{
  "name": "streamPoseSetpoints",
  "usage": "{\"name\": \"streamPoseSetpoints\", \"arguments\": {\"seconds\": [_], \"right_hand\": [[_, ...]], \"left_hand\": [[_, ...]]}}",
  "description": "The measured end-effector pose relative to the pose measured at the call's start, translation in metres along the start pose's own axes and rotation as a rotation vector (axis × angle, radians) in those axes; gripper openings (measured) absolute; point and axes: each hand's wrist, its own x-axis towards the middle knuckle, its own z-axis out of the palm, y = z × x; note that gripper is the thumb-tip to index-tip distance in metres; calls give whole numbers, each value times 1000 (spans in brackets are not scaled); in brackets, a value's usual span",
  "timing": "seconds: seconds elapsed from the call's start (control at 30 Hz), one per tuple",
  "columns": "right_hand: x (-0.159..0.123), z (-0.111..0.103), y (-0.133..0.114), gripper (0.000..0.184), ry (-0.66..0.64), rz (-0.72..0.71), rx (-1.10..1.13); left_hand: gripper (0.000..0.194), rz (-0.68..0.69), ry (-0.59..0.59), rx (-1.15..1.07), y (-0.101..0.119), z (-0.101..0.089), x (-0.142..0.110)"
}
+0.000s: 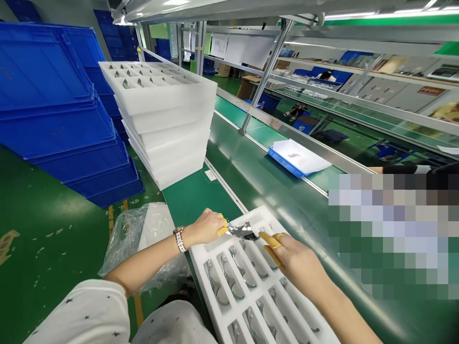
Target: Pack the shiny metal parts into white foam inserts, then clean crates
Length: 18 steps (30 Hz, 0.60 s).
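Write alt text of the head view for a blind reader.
A person's left hand and right hand, with yellow finger cots, hold a shiny curved metal part over a white foam tray of similar parts on a green conveyor belt. Behind stand stacked white foam trays and blue plastic crates.

A pixelated patch (390, 234) blurs the lower right of the view, hiding part of the green conveyor bench (247, 153) and whatever lies there. A dark sleeve (405, 168) of another person runs into the patch and is lost. The left hand (204, 227) and right hand (294, 260) cover the ends of the curved metal piece (242, 231), so its full shape stays hidden. The bottom edge cuts off the white foam tray (211, 282) and the person's own sleeves (79, 310). The red mark (293, 155) on the paper sheet (308, 157) is too small to read, as are the goods on the far shelves (387, 91).
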Motion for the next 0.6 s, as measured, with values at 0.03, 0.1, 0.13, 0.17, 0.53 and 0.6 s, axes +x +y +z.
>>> {"name": "streamPoseSetpoints", "arguments": {"seconds": [0.03, 0.1, 0.13, 0.17, 0.53, 0.6], "right_hand": [[6, 1, -10, 27, 20, -39, -33], [15, 7, -22, 29, 56, -79, -99], [18, 10, -25, 29, 70, -90, -116], [20, 14, -27, 29, 78, -102, -116], [59, 62, -12, 36, -250, -235, 350], [70, 70, -9, 36, -317, -286, 362]], "left_hand": [[28, 0, -16, 1, 4, -4, 2], [28, -7, -58, -6, 11, -10, 4], [28, -14, -84, -16, 13, -12, 3], [28, -23, -109, -34, 14, -15, 1], [32, -450, 78, -347, -30, 7, -68], [41, -480, 37, -355, -34, 29, -77]]}}
